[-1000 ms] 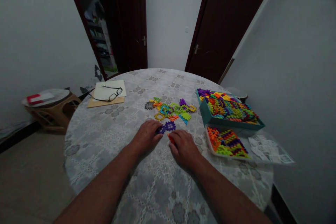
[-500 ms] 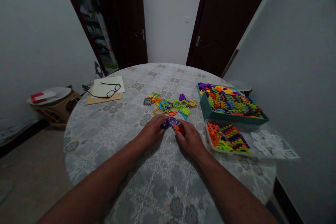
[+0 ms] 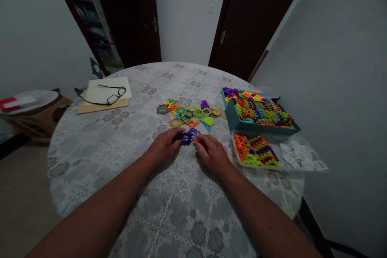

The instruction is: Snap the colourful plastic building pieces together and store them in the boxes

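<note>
Between my hands, low over the tablecloth, is a joined cluster of purple notched plastic building pieces. The thumb and index finger of my left hand close on its left end. My right hand pinches a small orange piece against the cluster's right side; most of that piece is hidden by the fingers. Just beyond the hands lies a loose heap of coloured notched pieces, including green, yellow, blue and orange ones, with a grey square at its left edge.
To the right stand a teal box full of bright pieces and a clear plastic tray of sorted ones. White printed sheets lie beside the tray. Glasses rest on papers at the left of the round table.
My view has tilted down and shifted right. The left hand has drawn slightly back from the purple cluster, so more of it shows. The right hand keeps its hold on the orange piece.
</note>
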Action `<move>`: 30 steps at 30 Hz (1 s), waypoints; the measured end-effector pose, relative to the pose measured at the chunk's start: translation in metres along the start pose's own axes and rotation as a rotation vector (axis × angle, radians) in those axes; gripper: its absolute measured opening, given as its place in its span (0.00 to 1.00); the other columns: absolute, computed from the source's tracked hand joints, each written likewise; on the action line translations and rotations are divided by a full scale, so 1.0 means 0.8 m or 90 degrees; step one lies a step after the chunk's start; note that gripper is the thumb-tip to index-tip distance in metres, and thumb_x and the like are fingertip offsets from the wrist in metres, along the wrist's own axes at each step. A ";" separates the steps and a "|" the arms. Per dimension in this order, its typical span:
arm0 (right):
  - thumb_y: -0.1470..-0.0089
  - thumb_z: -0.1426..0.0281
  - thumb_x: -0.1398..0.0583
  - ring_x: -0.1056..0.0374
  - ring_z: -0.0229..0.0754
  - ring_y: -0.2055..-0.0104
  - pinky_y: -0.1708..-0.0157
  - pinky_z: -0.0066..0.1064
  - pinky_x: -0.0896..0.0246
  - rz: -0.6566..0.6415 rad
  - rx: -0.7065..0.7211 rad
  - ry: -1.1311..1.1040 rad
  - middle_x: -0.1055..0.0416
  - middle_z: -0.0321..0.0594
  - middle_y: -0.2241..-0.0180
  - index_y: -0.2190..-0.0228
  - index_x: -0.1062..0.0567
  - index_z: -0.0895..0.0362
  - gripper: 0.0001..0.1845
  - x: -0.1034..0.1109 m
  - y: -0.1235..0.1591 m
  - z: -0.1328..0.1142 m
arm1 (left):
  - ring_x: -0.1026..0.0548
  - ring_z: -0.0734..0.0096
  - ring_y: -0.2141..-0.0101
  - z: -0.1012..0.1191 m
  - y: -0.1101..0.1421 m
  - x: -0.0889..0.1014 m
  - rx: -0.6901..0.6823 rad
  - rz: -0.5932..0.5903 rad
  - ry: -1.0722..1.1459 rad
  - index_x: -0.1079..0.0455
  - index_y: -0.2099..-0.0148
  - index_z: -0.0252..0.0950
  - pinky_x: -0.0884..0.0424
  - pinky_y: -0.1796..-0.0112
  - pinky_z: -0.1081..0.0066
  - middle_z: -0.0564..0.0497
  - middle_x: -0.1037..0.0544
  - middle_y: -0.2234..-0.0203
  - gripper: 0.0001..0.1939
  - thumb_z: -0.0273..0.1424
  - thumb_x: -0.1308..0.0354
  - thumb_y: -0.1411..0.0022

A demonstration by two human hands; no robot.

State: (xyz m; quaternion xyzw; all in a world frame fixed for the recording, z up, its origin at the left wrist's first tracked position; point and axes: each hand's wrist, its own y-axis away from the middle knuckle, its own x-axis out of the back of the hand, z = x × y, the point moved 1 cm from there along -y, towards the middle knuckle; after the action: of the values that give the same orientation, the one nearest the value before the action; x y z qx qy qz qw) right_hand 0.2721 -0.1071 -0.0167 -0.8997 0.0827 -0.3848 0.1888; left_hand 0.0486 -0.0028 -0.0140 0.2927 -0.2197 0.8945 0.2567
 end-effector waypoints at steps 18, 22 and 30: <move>0.19 0.58 0.47 0.22 0.47 0.53 0.57 0.34 0.27 -0.161 -0.072 0.422 0.20 0.46 0.53 0.49 0.22 0.54 0.18 0.013 -0.012 -0.040 | 0.13 0.46 0.53 -0.010 -0.016 0.004 -0.012 0.037 -0.051 0.19 0.43 0.42 0.19 0.46 0.52 0.42 0.11 0.50 0.24 0.47 0.41 0.34; 0.21 0.65 0.45 0.22 0.46 0.54 0.58 0.32 0.27 -0.169 -0.059 0.409 0.20 0.45 0.52 0.49 0.22 0.54 0.12 0.013 -0.010 -0.041 | 0.13 0.45 0.51 -0.013 -0.017 0.003 -0.016 0.036 -0.057 0.19 0.43 0.43 0.19 0.47 0.52 0.42 0.12 0.49 0.23 0.48 0.41 0.33; 0.25 0.69 0.40 0.23 0.46 0.54 0.56 0.33 0.29 -0.116 -0.031 0.342 0.19 0.44 0.54 0.51 0.20 0.54 0.09 0.031 -0.007 -0.053 | 0.14 0.44 0.49 -0.014 -0.017 0.003 0.004 0.023 -0.065 0.20 0.40 0.40 0.20 0.44 0.50 0.40 0.12 0.47 0.27 0.49 0.43 0.32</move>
State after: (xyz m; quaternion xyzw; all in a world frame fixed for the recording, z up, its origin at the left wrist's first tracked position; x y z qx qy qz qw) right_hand 0.2582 -0.1213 0.0290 -0.7735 0.0574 -0.6227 0.1033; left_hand 0.0504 0.0146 -0.0173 0.3348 -0.2351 0.8836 0.2279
